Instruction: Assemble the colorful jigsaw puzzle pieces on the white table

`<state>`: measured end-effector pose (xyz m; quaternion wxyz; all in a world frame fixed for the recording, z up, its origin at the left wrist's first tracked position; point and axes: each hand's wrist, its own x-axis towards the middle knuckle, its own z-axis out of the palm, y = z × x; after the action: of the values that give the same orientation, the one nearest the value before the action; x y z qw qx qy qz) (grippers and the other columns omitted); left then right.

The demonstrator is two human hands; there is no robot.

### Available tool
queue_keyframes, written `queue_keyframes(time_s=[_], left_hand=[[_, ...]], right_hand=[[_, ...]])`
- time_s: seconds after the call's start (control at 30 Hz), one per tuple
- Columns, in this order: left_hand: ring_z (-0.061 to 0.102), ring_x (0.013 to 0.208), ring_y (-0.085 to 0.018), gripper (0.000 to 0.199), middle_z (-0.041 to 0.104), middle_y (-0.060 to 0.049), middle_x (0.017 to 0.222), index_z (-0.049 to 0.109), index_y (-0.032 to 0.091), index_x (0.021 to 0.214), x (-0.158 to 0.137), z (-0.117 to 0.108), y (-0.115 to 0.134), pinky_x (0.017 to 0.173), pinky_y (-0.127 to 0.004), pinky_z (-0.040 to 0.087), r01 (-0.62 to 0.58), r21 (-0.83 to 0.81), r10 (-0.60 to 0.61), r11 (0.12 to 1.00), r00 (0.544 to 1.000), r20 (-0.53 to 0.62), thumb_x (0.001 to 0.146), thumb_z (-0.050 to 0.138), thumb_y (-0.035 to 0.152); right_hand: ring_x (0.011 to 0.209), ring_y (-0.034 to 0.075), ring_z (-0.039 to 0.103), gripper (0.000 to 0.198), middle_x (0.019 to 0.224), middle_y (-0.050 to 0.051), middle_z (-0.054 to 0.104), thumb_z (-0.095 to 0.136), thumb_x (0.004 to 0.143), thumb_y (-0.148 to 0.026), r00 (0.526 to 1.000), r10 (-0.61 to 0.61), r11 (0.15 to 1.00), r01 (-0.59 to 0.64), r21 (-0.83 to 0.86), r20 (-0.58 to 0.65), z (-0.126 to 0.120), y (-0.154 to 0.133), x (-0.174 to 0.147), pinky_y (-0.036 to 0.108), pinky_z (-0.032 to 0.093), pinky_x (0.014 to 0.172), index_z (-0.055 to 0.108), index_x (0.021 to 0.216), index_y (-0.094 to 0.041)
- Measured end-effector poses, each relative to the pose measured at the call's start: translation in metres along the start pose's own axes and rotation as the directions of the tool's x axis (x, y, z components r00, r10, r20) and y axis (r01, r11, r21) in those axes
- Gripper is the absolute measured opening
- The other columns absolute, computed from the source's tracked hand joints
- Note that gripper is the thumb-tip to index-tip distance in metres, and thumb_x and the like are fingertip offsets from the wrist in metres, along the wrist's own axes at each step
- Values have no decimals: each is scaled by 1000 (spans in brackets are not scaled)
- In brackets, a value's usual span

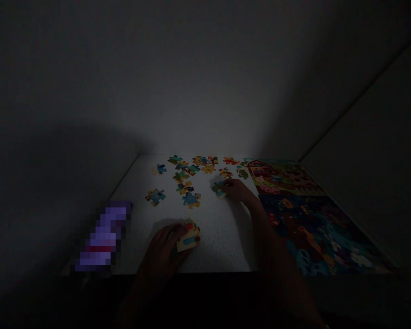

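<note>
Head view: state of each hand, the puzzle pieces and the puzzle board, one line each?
Left hand: resting on the table, fingers closed on a small cluster of joined pieces.
Right hand: reaching forward, fingertips on a single piece.
Loose pieces: scattered face up, unjoined, on the white table.
Puzzle board: lying flat at the right, picture side up.

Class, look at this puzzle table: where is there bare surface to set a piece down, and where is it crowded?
Bare table lies between the left hand, the right hand and the near edge. A smaller gap sits at the far left corner, beside the blue piece. The loose pieces crowd the far edge; the assembled puzzle fills the right side.
</note>
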<state>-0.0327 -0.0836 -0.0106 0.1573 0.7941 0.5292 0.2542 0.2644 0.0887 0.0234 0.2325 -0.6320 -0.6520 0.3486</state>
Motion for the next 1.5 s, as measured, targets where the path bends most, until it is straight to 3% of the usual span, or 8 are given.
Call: queue_keyframes(time_s=[0.23,0.37,0.5,0.6,0.7,0.8,1.07,1.5], left_hand=[[56,121,-27,42,61,-6,130,59,30,129,1,-2,7,103,-47,49,38,-26,-38,999,999,-6,87,63,33],[54,126,-28,57,57,-7,138,49,29,138,-2,3,8,105,-48,48,73,-25,-74,997,997,-33,85,67,36],[48,135,-30,71,44,-12,150,33,25,149,-7,11,2,107,-49,47,114,19,-110,993,983,-144,87,65,39],[51,132,-29,55,46,-9,150,43,30,144,-7,12,-2,105,-47,50,-3,92,15,996,991,-132,92,58,40],[54,129,-28,42,50,-7,146,53,32,136,-6,10,-3,103,-47,52,-76,137,95,988,986,-139,95,54,41],[58,125,-27,39,54,-7,142,58,30,131,-6,9,-4,101,-47,53,-63,130,82,989,986,-145,95,54,42],[61,121,-25,33,56,-6,137,64,30,123,-9,8,-6,101,-43,54,-8,44,11,999,998,-67,93,57,44],[58,126,-26,28,53,-3,143,62,31,120,-13,15,-12,103,-46,52,29,-147,-41,989,996,-81,94,54,39]], right_hand=[[59,12,54,33,64,-2,61,69,76,-45,901,-245,908,83,411,358,2,-17,-12,25,38,57,59,90,-16],[58,12,56,51,67,-5,61,72,77,-38,747,-377,865,71,497,548,26,-39,-25,23,39,55,52,120,-21],[69,13,59,43,78,-3,62,79,71,-34,625,-453,873,166,459,635,63,-54,-29,23,44,62,60,107,-20],[83,16,60,26,89,1,65,75,76,-33,756,-470,872,317,374,456,72,-50,-18,27,47,74,67,97,-18],[97,20,60,18,103,7,68,57,88,-23,955,-297,953,297,64,-11,55,-32,1,32,46,88,69,100,-17],[118,26,53,32,124,14,63,53,89,-22,920,-117,978,40,-206,-374,30,-11,15,38,39,102,65,119,-15],[137,38,33,47,144,19,45,51,92,-37,822,123,937,-280,-207,-555,8,9,17,53,30,108,54,135,-17],[112,27,59,39,110,13,67,70,74,-30,906,140,934,-255,-249,-400,-23,35,10,37,44,95,64,111,-18]])
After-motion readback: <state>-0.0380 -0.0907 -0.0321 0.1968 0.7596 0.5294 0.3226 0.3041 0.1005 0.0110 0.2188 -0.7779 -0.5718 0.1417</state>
